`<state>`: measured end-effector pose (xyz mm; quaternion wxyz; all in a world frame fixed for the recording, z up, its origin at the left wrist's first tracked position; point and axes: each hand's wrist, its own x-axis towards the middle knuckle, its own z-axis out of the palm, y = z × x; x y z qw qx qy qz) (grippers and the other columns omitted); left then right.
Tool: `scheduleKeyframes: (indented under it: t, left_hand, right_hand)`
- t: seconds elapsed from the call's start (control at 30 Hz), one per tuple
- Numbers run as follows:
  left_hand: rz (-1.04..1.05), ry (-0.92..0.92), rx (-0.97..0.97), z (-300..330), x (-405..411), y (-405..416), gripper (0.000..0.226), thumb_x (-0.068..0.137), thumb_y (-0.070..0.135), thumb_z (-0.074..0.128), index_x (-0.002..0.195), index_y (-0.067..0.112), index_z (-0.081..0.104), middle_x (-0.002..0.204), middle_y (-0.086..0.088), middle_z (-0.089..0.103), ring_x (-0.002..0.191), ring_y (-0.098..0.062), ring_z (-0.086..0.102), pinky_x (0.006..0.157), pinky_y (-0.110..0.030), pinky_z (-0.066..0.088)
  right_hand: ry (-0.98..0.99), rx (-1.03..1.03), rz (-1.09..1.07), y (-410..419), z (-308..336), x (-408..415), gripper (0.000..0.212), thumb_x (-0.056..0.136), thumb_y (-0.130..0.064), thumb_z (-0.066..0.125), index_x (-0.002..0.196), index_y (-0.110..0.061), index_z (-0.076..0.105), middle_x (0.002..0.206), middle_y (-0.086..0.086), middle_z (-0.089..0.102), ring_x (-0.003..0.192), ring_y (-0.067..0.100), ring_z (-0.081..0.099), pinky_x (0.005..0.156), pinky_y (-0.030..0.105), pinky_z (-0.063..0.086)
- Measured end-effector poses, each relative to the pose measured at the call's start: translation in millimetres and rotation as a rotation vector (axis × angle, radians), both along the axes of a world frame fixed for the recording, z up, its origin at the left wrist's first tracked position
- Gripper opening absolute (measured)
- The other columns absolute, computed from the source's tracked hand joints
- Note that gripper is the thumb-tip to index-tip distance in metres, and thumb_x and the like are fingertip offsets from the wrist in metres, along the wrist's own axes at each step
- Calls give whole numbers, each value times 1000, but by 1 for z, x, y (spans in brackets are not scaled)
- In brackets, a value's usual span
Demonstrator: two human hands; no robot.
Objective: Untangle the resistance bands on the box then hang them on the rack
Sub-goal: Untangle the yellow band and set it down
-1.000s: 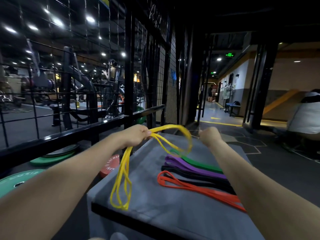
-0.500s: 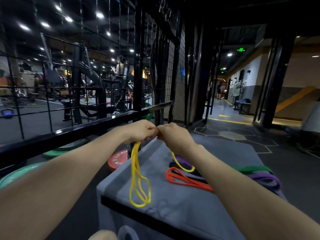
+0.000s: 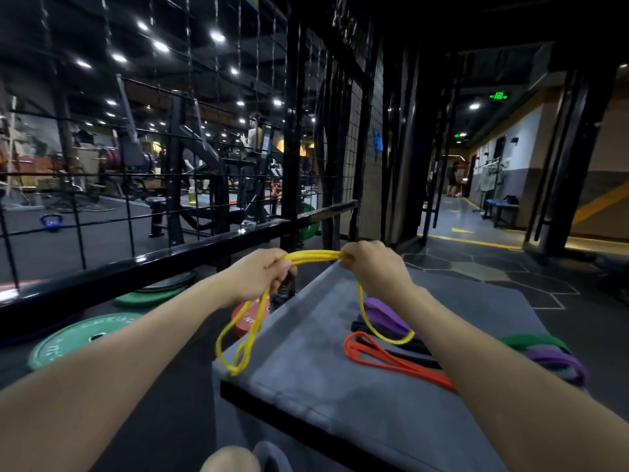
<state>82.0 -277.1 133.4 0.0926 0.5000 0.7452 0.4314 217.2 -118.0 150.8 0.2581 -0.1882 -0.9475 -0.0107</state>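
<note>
Currently both hands are raised above the far left corner of the grey padded box (image 3: pixel 340 396). Left hand (image 3: pixel 262 274) clenched round the yellow resistance band (image 3: pixel 316 256); right hand (image 3: pixel 371 264) likewise gripping it. Short folded span of band runs between the two fists. Two loops hang from the left hand, lowest ends touching the box's near left corner. One thinner loop hangs under the right hand, over the other bands. On the box top: orange band (image 3: pixel 381 356), black band (image 3: pixel 391 338), purple band (image 3: pixel 558 361), green band (image 3: pixel 531 340), lying together, partly hidden by the right forearm. Black metal rack (image 3: pixel 163 253) stands left of the box; green weight plate (image 3: pixel 78 338) lies on the floor beneath it.
</note>
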Motion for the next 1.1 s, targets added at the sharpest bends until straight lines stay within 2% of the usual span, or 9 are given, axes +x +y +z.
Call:
scheduleKeyframes:
  t: [0.1,0.2,0.27,0.43,0.53,0.67,0.77,0.93,1.1]
  left_hand:
    - [37,80,-43,19,-3,-8,26,101,15,32,85,9,50,66,0,42,60,-12,39,58,-22,37]
    - [79,156,-90,31,-13,-25,27,101,18,32,78,15,47,68,-1,42,60,-14,39,57,-23,37]
    - [106,187,-104,39,-17,-36,27,101,18,33,76,15,44,68,-2,42,61,-15,40,58,-25,37]
    - [230,99,42,62,-29,-84,29,100,13,35,74,14,46,67,-1,42,58,-12,39,51,-16,37]
    - [298,75,60,70,-38,-124,28,100,12,34,78,13,50,67,-1,42,58,-11,40,52,-16,38]
    - [449,94,150,76,-46,-178,27,100,12,36,77,16,50,68,-1,42,57,-10,41,54,-20,39]
    - [579,276,126,84,-44,-214,16,98,12,40,87,17,51,68,1,45,59,-11,43,53,-16,38]
    - [801,698,77,101,-35,-259,18,94,15,50,111,10,49,75,5,52,65,-11,49,56,-22,30]
    - [945,933,187,117,-27,-289,18,87,14,61,102,7,54,91,-2,54,78,-14,48,61,-17,29]
  right_hand:
    - [-55,-157,146,-13,2,-8,11,91,-27,58,94,-16,58,80,2,57,86,30,56,65,33,40]
    - [-5,-322,358,-40,10,-28,54,87,-28,64,135,-12,43,129,3,56,120,22,50,95,31,40]
    - [83,-349,478,-60,17,-45,57,90,-28,59,141,-11,38,138,5,49,126,20,46,100,28,37]
    - [241,-291,712,-107,30,-87,17,92,-10,49,98,-6,64,87,6,60,84,20,54,71,29,35]
    - [302,-237,770,-138,34,-110,21,93,-9,47,104,-5,64,82,3,52,80,17,49,67,24,29]
    - [266,-315,887,-187,43,-140,23,96,-10,43,104,-2,63,82,18,59,72,25,58,70,34,45]
    - [291,-343,968,-221,48,-158,21,96,-9,43,93,-4,62,68,7,51,63,19,50,62,32,42]
    - [419,-458,1044,-265,62,-178,27,97,-13,44,117,-3,60,73,-15,36,74,9,43,63,11,32]
    - [475,-441,1115,-300,81,-190,35,96,-12,46,130,-5,52,94,7,53,97,24,53,82,21,37]
